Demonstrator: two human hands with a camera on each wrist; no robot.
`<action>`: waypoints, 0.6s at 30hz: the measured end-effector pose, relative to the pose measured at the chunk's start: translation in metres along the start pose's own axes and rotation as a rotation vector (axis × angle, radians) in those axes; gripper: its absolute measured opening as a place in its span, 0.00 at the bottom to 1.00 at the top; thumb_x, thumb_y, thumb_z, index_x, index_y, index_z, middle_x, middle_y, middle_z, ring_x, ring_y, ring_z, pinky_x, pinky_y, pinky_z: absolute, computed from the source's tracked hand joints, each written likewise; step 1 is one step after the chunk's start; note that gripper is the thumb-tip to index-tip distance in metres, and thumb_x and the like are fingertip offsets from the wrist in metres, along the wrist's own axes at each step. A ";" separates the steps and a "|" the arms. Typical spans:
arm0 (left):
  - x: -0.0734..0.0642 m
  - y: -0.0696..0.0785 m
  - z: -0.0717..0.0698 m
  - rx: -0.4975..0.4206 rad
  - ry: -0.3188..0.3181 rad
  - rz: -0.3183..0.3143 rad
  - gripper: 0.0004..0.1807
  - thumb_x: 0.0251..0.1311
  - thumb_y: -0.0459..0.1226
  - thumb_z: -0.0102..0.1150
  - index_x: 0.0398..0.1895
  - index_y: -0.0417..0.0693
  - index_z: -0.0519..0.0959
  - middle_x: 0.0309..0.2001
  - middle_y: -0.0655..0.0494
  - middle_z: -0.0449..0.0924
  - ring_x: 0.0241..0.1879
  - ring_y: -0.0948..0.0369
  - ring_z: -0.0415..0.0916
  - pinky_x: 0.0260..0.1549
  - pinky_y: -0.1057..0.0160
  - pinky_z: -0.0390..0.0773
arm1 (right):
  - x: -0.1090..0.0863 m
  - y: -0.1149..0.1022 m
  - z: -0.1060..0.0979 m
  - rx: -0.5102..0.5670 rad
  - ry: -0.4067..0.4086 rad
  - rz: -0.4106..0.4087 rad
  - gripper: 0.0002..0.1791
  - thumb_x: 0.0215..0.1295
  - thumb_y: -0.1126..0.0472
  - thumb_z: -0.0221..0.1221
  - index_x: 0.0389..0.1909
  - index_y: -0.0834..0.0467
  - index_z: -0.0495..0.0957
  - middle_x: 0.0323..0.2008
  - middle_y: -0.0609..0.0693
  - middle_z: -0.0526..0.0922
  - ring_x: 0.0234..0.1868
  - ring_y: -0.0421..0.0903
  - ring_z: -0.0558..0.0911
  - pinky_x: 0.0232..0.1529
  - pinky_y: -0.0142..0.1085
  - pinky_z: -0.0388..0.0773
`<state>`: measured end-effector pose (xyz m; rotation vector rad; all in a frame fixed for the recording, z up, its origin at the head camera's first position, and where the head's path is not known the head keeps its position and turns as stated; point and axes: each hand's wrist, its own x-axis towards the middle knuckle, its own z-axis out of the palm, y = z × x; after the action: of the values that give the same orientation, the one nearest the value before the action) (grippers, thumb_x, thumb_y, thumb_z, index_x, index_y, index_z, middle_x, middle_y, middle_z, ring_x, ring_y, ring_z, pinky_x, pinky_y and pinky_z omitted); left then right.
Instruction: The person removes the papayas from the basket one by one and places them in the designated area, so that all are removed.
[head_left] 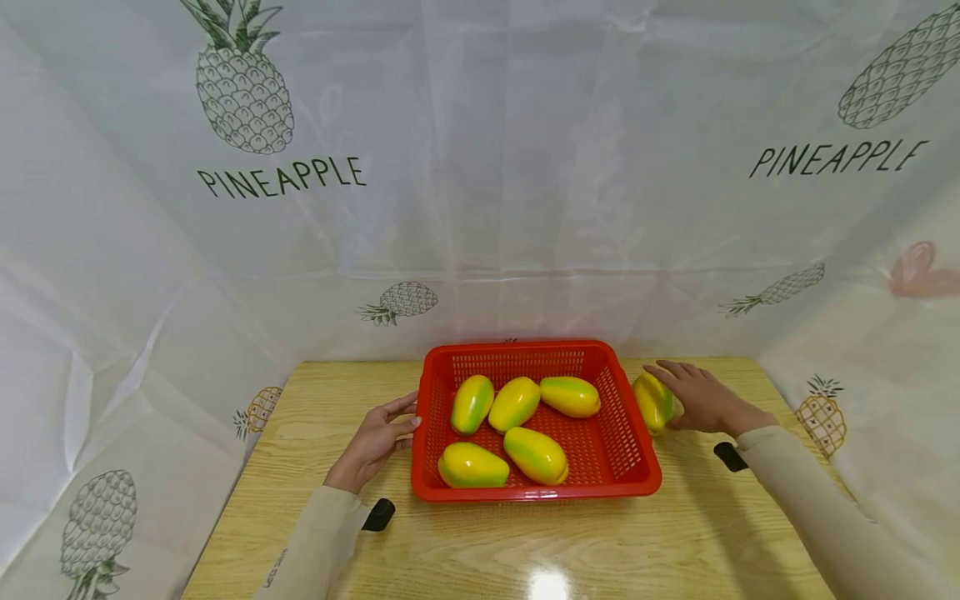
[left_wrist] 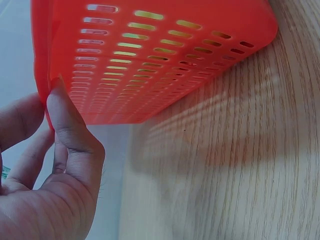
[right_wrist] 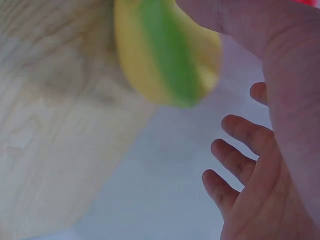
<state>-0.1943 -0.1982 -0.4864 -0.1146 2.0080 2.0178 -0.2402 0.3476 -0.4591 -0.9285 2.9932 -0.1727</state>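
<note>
Fruit (head_left: pixel 651 406) beside basket edge (head_left: pixel 525 493); right hand (head_left: pixel 702 400) apparently touching.

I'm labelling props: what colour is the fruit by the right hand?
That fruit is yellow with a green band, clearest in the right wrist view.

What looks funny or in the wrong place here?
One yellow-green fruit is outside the red basket, beside its right wall and near the right hand. It looks odd because the five other fruits lie inside. I can't see any spill or damage.
</note>
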 end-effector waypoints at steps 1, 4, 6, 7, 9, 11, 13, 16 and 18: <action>0.000 0.000 0.000 0.000 0.000 0.000 0.31 0.77 0.27 0.53 0.81 0.40 0.64 0.70 0.36 0.65 0.43 0.64 0.81 0.37 0.67 0.83 | 0.001 -0.001 -0.003 -0.004 0.004 -0.001 0.53 0.52 0.57 0.82 0.74 0.66 0.62 0.70 0.74 0.67 0.67 0.77 0.69 0.62 0.74 0.68; 0.000 0.000 0.000 0.001 0.000 -0.003 0.31 0.78 0.27 0.54 0.81 0.40 0.64 0.70 0.37 0.66 0.43 0.64 0.81 0.37 0.67 0.83 | 0.004 -0.006 -0.015 -0.011 0.033 -0.020 0.52 0.54 0.59 0.81 0.75 0.66 0.61 0.71 0.74 0.66 0.67 0.76 0.68 0.63 0.74 0.67; 0.001 -0.001 0.000 -0.001 0.006 -0.006 0.31 0.77 0.27 0.54 0.81 0.40 0.64 0.70 0.37 0.66 0.43 0.63 0.81 0.38 0.67 0.83 | 0.007 -0.011 -0.023 -0.016 0.055 -0.035 0.51 0.55 0.59 0.80 0.75 0.65 0.61 0.71 0.74 0.66 0.68 0.76 0.68 0.63 0.74 0.67; 0.001 -0.001 0.000 -0.003 0.010 -0.007 0.31 0.77 0.27 0.54 0.81 0.40 0.64 0.69 0.37 0.67 0.43 0.63 0.81 0.38 0.67 0.83 | 0.008 -0.013 -0.027 -0.018 0.067 -0.043 0.51 0.56 0.60 0.80 0.75 0.65 0.61 0.71 0.73 0.67 0.68 0.75 0.68 0.63 0.74 0.67; 0.002 -0.002 0.000 -0.003 0.013 -0.008 0.31 0.77 0.26 0.54 0.81 0.41 0.65 0.69 0.38 0.67 0.43 0.63 0.81 0.38 0.67 0.83 | 0.012 -0.020 -0.035 -0.017 0.087 -0.060 0.50 0.57 0.61 0.79 0.76 0.65 0.62 0.71 0.73 0.67 0.68 0.75 0.68 0.63 0.74 0.67; 0.002 -0.002 0.000 -0.009 0.021 -0.013 0.31 0.77 0.26 0.54 0.80 0.42 0.66 0.68 0.39 0.68 0.42 0.62 0.81 0.37 0.67 0.83 | 0.017 -0.028 -0.041 -0.022 0.101 -0.073 0.50 0.57 0.63 0.78 0.76 0.64 0.62 0.72 0.72 0.67 0.69 0.74 0.68 0.64 0.73 0.68; 0.002 -0.002 0.000 -0.007 0.017 -0.008 0.31 0.77 0.26 0.53 0.80 0.41 0.65 0.68 0.39 0.68 0.42 0.62 0.81 0.37 0.66 0.83 | 0.022 -0.036 -0.046 -0.030 0.110 -0.091 0.49 0.57 0.64 0.78 0.76 0.64 0.63 0.72 0.71 0.68 0.69 0.73 0.69 0.64 0.72 0.68; 0.003 -0.002 0.000 -0.012 0.019 -0.008 0.30 0.76 0.25 0.54 0.80 0.41 0.66 0.68 0.39 0.68 0.42 0.62 0.81 0.38 0.66 0.83 | 0.031 -0.047 -0.050 -0.049 0.109 -0.124 0.49 0.57 0.64 0.78 0.77 0.64 0.63 0.72 0.69 0.69 0.70 0.71 0.69 0.67 0.70 0.68; 0.003 -0.002 0.000 -0.012 0.016 -0.006 0.30 0.76 0.25 0.53 0.80 0.41 0.66 0.68 0.38 0.68 0.42 0.62 0.81 0.38 0.66 0.83 | 0.037 -0.054 -0.051 -0.056 0.101 -0.147 0.50 0.56 0.64 0.79 0.77 0.64 0.63 0.73 0.68 0.69 0.71 0.70 0.69 0.68 0.69 0.68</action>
<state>-0.1966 -0.1978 -0.4895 -0.1395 2.0030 2.0316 -0.2421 0.2879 -0.4021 -1.1812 3.0349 -0.1411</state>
